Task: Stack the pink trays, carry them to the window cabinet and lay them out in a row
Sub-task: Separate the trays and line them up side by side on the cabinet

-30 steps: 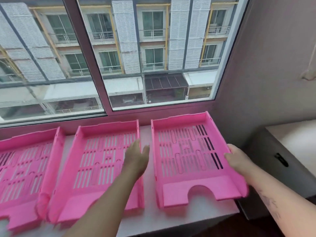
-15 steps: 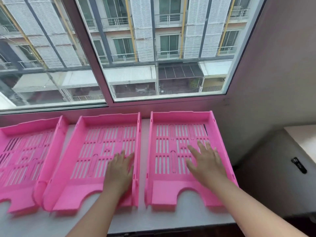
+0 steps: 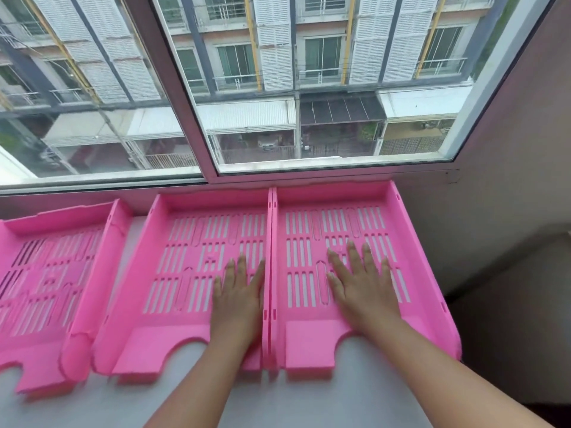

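Note:
Three pink slotted trays lie side by side on the white cabinet top [image 3: 216, 403] under the window. The right tray [image 3: 411, 230] and the middle tray [image 3: 173, 242] touch along their side walls. The left tray [image 3: 46, 257] is cut off by the frame's left edge, and its right wall overlaps the middle tray's left wall. My left hand [image 3: 239, 299] rests flat, fingers apart, on the middle tray's floor near its right wall. My right hand [image 3: 360, 285] lies flat with fingers spread on the right tray's floor. Neither hand grips anything.
A large window [image 3: 309, 88] with a pale frame rises directly behind the trays. A grey wall [image 3: 509, 180] closes the right side, just past the right tray. The cabinet's right edge drops off to a darker lower surface [image 3: 525, 304].
The right tray has slid left until it touches the middle tray. Both hands, flat half a second ago, have moved a little left with it. The view has tilted down.

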A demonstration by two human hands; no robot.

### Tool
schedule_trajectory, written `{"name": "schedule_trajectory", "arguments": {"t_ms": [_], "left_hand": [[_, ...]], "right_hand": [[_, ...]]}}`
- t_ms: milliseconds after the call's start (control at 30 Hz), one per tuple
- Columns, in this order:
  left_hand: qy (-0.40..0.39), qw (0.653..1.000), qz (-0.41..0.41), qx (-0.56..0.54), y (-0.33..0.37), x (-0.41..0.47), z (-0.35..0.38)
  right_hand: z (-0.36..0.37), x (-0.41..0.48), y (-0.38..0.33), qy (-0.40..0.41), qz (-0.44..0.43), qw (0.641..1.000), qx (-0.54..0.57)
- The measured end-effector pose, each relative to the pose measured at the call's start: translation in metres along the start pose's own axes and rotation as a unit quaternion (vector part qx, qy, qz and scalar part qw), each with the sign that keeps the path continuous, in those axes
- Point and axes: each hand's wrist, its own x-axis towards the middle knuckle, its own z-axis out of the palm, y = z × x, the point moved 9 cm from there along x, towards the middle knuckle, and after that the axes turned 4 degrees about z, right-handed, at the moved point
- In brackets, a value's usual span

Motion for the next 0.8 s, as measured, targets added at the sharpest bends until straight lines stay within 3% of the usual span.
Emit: {"name": "schedule_trajectory", "arguments": {"t_ms": [200, 300, 400, 500, 567, 667, 800], "left_hand": [[-0.022, 1.0, 0.008, 0.004, 0.002, 0.004, 0.005], [-0.021, 0.991, -0.022, -0.129, -0.003, 0.008, -0.005], [0.035, 0.951, -0.058, -0.301, -0.005, 0.004, -0.026], [-0.002, 0.898, -0.056, -0.436, 0.018, 0.0, -0.035], [-0.043, 0.892, -0.063, -0.445, 0.033, 0.0, -0.033], [-0.062, 0.898, -0.098, -0.425, 0.037, 0.001, -0.024], [-0.043, 0.912, -0.098, -0.396, 0.035, -0.001, -0.021]], "right_hand": [[0.001, 0.004, -0.002, -0.017, -0.015, 1.0, 0.022], [-0.014, 0.001, -0.001, -0.057, -0.034, 0.995, 0.079], [-0.059, -0.006, 0.017, 0.037, -0.022, 0.993, 0.106], [-0.1, -0.017, 0.054, 0.136, 0.028, 0.985, 0.101], [-0.098, -0.022, 0.082, 0.107, 0.087, 0.982, 0.128], [-0.07, -0.028, 0.094, -0.008, 0.117, 0.972, 0.204], [-0.064, -0.023, 0.089, -0.001, 0.112, 0.969, 0.221]]}}
